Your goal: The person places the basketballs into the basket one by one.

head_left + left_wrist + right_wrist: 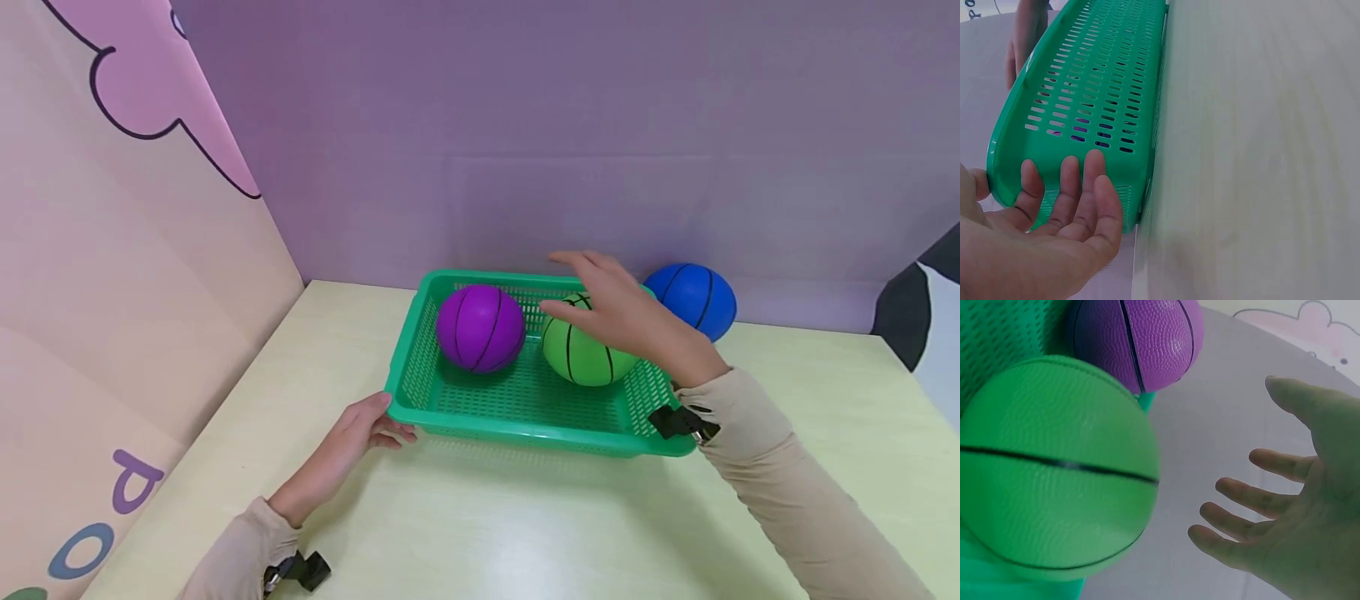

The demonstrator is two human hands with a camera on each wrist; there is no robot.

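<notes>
A green plastic basket (525, 429) with slotted walls stands on the table. Inside it, a purple ball (481, 328) sits toward the left and a green ball (581, 354) toward the right, both with black basketball lines. My left hand (360, 429) grips the basket's near left corner, thumb on the rim and fingers against the outer wall (1085, 134). Above the green ball hovers my right hand (618, 308), its fingers spread and holding nothing. In the right wrist view a gap shows between those fingers (1235, 547) and the green ball (1060, 506).
Behind the basket's right end, a blue ball (693, 300) rests by the purple back wall (480, 125). A pale printed panel (112, 317) rises along the table's left side. The pale wooden table (510, 533) extends in front of the basket.
</notes>
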